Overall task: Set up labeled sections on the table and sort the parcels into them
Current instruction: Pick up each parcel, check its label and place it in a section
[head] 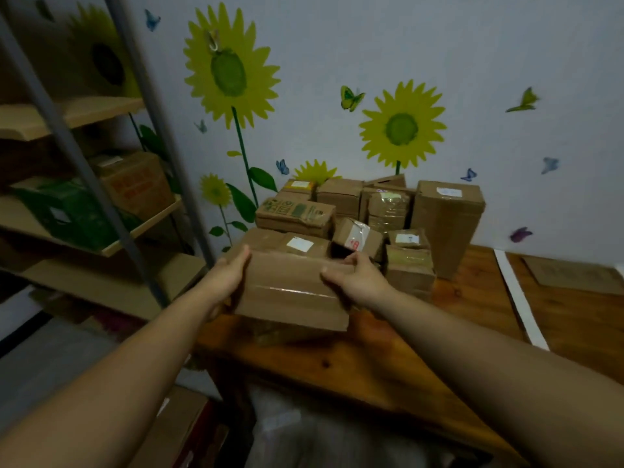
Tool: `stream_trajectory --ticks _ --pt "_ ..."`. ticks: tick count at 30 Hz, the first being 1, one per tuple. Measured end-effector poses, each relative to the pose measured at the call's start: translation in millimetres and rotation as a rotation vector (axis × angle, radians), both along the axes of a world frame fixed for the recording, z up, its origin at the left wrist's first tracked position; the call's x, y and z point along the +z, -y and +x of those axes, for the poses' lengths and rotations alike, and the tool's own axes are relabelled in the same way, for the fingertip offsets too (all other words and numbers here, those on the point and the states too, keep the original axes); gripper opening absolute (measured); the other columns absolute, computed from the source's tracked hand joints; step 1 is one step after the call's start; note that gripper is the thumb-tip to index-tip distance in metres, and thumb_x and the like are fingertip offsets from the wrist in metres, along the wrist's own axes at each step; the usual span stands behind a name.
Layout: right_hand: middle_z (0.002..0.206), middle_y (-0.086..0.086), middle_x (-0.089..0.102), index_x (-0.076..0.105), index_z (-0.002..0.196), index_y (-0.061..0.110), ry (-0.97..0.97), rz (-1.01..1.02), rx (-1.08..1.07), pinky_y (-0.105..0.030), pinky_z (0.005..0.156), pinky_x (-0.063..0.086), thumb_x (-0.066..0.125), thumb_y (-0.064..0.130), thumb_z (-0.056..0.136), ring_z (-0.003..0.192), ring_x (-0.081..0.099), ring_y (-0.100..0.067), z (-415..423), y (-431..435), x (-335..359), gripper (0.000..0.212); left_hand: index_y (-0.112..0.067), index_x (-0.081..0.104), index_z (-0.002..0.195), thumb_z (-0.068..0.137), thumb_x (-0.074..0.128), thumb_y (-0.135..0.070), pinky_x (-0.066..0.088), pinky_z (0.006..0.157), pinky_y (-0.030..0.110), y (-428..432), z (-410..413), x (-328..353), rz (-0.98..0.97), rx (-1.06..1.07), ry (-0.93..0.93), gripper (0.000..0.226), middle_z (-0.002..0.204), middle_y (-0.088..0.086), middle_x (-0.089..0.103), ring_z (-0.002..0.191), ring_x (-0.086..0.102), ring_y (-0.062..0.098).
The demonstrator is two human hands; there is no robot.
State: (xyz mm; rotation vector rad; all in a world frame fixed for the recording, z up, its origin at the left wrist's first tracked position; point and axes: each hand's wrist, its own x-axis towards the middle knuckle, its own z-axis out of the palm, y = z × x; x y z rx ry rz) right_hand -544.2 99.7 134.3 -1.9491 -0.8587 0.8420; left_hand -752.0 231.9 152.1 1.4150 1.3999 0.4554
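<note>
Brown cardboard parcel (287, 288), sealed with clear tape, held above the left end of the brown wooden table (422, 349). Far left: grey-posted shelf rack (84, 204) bearing boxes. Left hand (229, 275) clasps the parcel's left end; right hand (358, 278) grips its upper right edge, fingers curled over, thumb on the near face. Behind: stacked cardboard parcels (388, 211) against the wall. Right: white paper strip (520, 298) lying on the table.

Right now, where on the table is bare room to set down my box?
Bare wood lies between the parcel pile and the white strip, and along the near table edge below the box. It is crowded at the back wall, where the pile stands. Right of the strip lies a cardboard sheet.
</note>
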Motion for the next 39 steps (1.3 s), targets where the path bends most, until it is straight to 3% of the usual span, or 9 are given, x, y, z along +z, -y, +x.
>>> stream_trajectory --ticks 5,8,12,16,24,29,32,34,39 --pt "0.113 0.004 0.054 0.044 0.111 0.022 0.132 0.159 -0.172 -0.041 0.091 0.048 0.065 0.039 0.087 0.102 0.053 -0.019 -30.6 45.3 16.7 0.036 -0.021 0.039 0.137 0.086 0.054 -0.050 0.047 0.085 0.041 33.4 -13.2 10.0 0.034 -0.043 0.158 0.060 0.130 0.010 0.051 0.111 0.052 0.027" --pt "0.117 0.006 0.050 0.039 0.124 0.025 0.154 0.245 -0.201 -0.045 0.093 0.051 0.073 0.017 0.082 0.108 0.055 -0.019 -33.1 77.9 30.4 0.055 -0.023 0.044 0.133 0.087 0.059 -0.021 0.052 0.060 0.031 57.7 -11.5 18.6 0.045 -0.125 0.279 0.049 0.106 0.005 0.062 0.091 0.062 0.019" --pt "0.136 -0.003 0.048 0.025 0.145 0.024 0.232 0.297 -0.263 -0.047 0.098 0.049 0.077 0.006 0.075 0.122 0.051 -0.024 -25.0 116.7 46.6 0.088 -0.029 0.041 0.122 0.082 0.059 -0.002 0.055 0.064 0.037 90.8 2.1 31.4 0.106 -0.220 0.375 0.052 0.104 -0.005 0.059 0.088 0.061 0.019" --pt "0.136 -0.004 0.043 0.030 0.142 0.026 0.307 0.311 -0.329 -0.045 0.097 0.050 0.077 0.007 0.074 0.121 0.050 -0.023 -3.0 162.3 57.7 0.085 -0.030 0.039 0.118 0.077 0.055 0.010 0.054 0.066 0.039 125.4 32.4 45.5 0.133 -0.283 0.475 0.060 0.108 -0.005 0.054 0.094 0.057 0.020" --pt "0.131 -0.005 0.048 0.025 0.143 0.032 0.330 0.326 -0.487 -0.037 0.079 0.057 0.070 0.002 0.076 0.111 0.054 -0.022 79.0 324.8 62.6 0.086 -0.020 0.039 0.124 0.085 0.059 -0.002 0.046 0.063 0.030 254.5 157.8 53.0 0.214 -0.549 0.430 0.048 0.112 0.000 0.057 0.095 0.058 0.020" --pt "0.136 -0.005 0.043 0.013 0.150 0.035 0.333 0.274 -0.666 -0.031 0.091 0.048 0.068 -0.001 0.080 0.114 0.051 -0.018 136.5 465.4 56.5 0.096 -0.017 0.036 0.131 0.087 0.062 -0.007 0.052 0.068 0.036 383.5 254.4 41.5 0.168 -0.763 0.410 0.052 0.105 -0.003 0.055 0.093 0.058 0.021" --pt "0.137 -0.004 0.046 0.015 0.150 0.036 0.340 0.272 -0.753 -0.035 0.089 0.055 0.068 -0.003 0.080 0.117 0.054 -0.021 164.3 550.6 53.5 0.096 -0.016 0.036 0.132 0.087 0.061 -0.007 0.049 0.063 0.034 460.4 310.2 34.8 0.107 -0.869 0.431 0.053 0.101 -0.003 0.057 0.083 0.059 0.019" --pt "0.134 -0.002 0.049 0.022 0.148 0.034 0.375 0.269 -0.811 -0.023 0.079 0.055 0.069 -0.003 0.079 0.117 0.055 -0.019 178.7 599.1 52.0 0.091 -0.019 0.032 0.136 0.086 0.062 -0.009 0.050 0.061 0.031 504.2 340.1 31.9 0.079 -0.947 0.433 0.059 0.107 0.001 0.058 0.084 0.061 0.020" --pt "0.141 -0.004 0.043 0.017 0.150 0.034 0.371 0.190 -0.984 -0.046 0.103 0.045 0.071 0.004 0.080 0.126 0.047 -0.022 215.0 709.2 43.6 0.093 -0.036 0.017 0.145 0.085 0.064 -0.009 0.051 0.050 0.019 605.7 410.6 24.8 0.050 -1.184 0.417 0.080 0.106 0.000 0.058 0.085 0.064 0.017"
